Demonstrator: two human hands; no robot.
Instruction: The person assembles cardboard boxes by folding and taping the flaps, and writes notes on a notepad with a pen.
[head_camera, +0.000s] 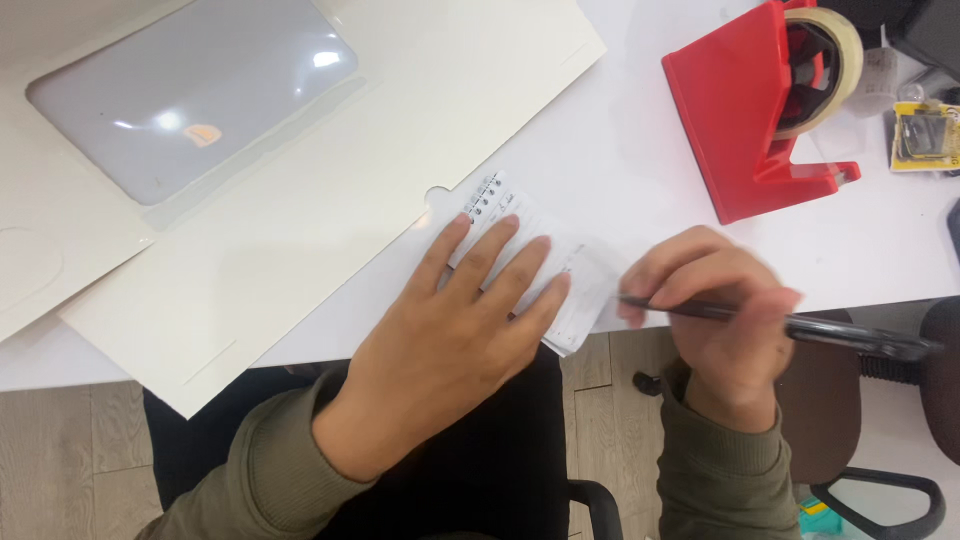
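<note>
Nearest to us are our two olive-green knitted sleeves (270, 480), over a black office chair seat (480, 480) and a pale wood-plank floor (60, 450); from them our hands reach up to the edge of the white tabletop (620, 140).

Our left hand (455, 335) lies palm down, its fingers (500, 255) spread narrowly and pressed flat on a small white printed paper slip (580, 290); the slip lies at the near edge of the table, one corner hanging just over it, between our two hands.

Our right hand (720, 310) is blurred; its fingers are curled around a slim black pen (780, 322), gripping it near the front, with the tip pointing left and just beside the right edge of the slip; we cannot tell whether the tip touches the paper.

Touching the slip's left side lies a large cream cardboard folder (330, 190), opened flat; farther up, a rounded grey glossy panel (190, 95) shows through the folder's window cut-out.

Well apart at the far right stands a red plastic tape dispenser (745, 110) carrying a roll of beige tape (835, 60); beyond it at the table's right margin sits a small yellow packet (925, 135); a dark brown chair (850, 400) stands beside our right forearm.
</note>
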